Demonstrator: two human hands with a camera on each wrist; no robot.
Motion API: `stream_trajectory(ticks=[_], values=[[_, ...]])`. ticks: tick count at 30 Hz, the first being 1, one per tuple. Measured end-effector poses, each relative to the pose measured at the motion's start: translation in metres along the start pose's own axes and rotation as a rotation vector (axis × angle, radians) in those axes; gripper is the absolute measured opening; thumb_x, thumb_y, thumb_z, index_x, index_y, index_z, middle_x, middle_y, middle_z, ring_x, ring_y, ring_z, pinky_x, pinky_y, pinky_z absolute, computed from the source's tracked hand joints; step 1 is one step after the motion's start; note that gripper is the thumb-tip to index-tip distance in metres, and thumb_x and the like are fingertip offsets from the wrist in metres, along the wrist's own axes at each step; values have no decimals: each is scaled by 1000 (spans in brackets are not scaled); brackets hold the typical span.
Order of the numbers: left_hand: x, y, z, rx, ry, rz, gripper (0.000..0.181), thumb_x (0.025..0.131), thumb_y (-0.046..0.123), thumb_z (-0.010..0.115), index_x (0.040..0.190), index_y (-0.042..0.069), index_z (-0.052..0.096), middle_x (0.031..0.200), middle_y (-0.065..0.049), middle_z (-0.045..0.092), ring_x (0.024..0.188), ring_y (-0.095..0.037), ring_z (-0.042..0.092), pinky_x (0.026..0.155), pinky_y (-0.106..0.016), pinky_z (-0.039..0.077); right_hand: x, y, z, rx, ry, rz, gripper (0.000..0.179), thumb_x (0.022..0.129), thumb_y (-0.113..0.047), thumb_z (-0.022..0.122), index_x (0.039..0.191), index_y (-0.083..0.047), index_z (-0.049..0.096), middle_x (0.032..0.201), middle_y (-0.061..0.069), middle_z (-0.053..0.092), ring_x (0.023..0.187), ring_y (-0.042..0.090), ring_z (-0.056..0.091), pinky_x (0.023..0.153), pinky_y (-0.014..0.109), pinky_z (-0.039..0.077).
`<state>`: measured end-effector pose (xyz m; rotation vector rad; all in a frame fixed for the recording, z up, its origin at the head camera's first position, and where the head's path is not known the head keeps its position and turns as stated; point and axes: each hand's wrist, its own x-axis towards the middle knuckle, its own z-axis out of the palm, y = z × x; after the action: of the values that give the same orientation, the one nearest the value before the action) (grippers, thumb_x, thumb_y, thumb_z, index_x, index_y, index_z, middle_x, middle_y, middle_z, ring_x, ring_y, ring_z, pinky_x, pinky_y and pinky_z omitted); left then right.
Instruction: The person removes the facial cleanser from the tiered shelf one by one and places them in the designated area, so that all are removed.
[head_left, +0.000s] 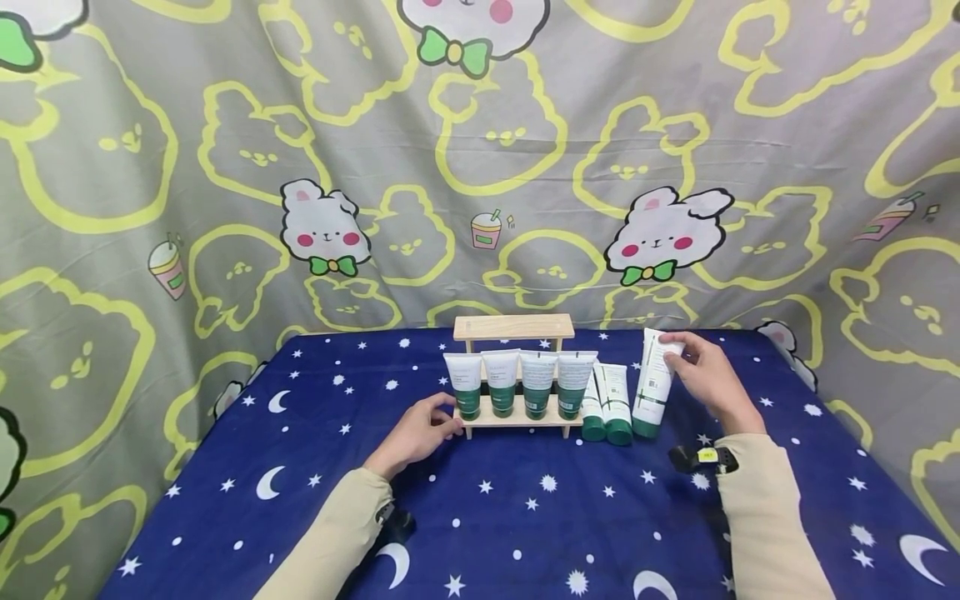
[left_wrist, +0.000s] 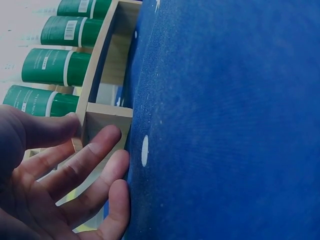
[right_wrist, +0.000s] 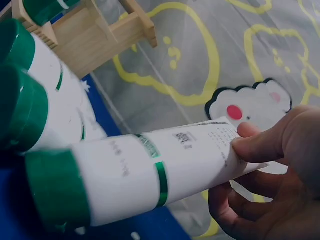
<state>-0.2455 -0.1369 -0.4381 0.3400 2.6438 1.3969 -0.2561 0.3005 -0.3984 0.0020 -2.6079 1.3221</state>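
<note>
My right hand (head_left: pixel 705 375) pinches a white squeeze tube with a green cap (right_wrist: pixel 130 180) by its flat crimped end, thumb on one face and fingers behind. The tube stands nearly upright, cap down, just right of two similar white tubes (head_left: pixel 617 400) leaning beside the rack. At the left end of a small wooden display rack (head_left: pixel 517 422), my left hand (head_left: pixel 422 429) holds the corner between thumb and forefinger; its other fingers spread below. Several smaller white-and-green tubes (head_left: pixel 500 383) stand cap down in a row on the rack's front step.
The rack's upper wooden shelf (head_left: pixel 513 327) rises behind the row. A dark blue cloth (head_left: pixel 525 517) with moons and stars covers the table. Behind its far edge hangs a grey curtain (head_left: pixel 525 167) with cartoon figures.
</note>
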Motion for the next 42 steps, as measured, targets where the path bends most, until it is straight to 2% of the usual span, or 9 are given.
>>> stream_trajectory(ticks=[8,13,19,21,23,26,29,34,42], values=[[-1,-3,1,-7,0,24,24,96,5,69,119,2,63,85,-12,76,77,-22,70,67,-28,48,7,24,18,108,-24,135,41,108,-20,49,143,3,50,114,17,56,99,19,56,86,38,54],[0,-4,2,-13,3,28,25,95,5,69,119,1,63,84,-13,76,75,-22,69,67,-28,48,9,39,28,189,-66,179,45,108,-22,51,143,6,48,119,18,62,89,4,58,79,28,56],[1,-2,1,2,6,7,26,96,6,68,122,2,63,83,-10,76,75,-20,69,67,-28,49,9,49,31,277,-72,246,48,107,-22,54,144,7,45,109,2,66,85,-2,59,74,23,56],[1,-3,1,1,6,-1,26,96,7,68,122,3,63,83,-10,76,75,-20,68,68,-28,49,8,51,31,287,-96,254,51,107,-22,55,145,8,43,113,4,66,86,-2,59,76,23,57],[2,-3,1,2,7,0,26,96,7,68,122,3,63,83,-9,76,75,-20,68,68,-28,48,8,53,31,281,-130,257,54,106,-22,57,147,9,41,122,12,63,88,-2,59,81,24,57],[2,-4,1,-2,5,5,26,96,7,69,121,4,63,84,-9,76,76,-20,68,67,-29,48,8,53,28,266,-187,264,61,104,-24,60,150,10,37,139,26,52,95,-1,60,88,27,57],[1,-4,1,-6,4,7,25,96,6,69,119,4,63,84,-10,77,77,-20,68,66,-29,47,6,51,23,261,-250,270,66,103,-23,62,151,12,33,146,33,44,104,6,61,92,32,57],[0,-4,1,-6,1,3,24,96,7,69,119,4,63,85,-10,77,78,-21,69,66,-29,47,2,45,15,215,-328,287,69,102,-22,65,151,12,31,145,36,42,107,18,62,88,38,59],[1,-4,1,3,-7,8,27,96,7,69,122,3,62,85,-11,77,77,-19,69,68,-28,49,1,44,18,211,-305,298,68,102,-19,65,150,13,31,143,37,40,99,16,62,82,34,60]])
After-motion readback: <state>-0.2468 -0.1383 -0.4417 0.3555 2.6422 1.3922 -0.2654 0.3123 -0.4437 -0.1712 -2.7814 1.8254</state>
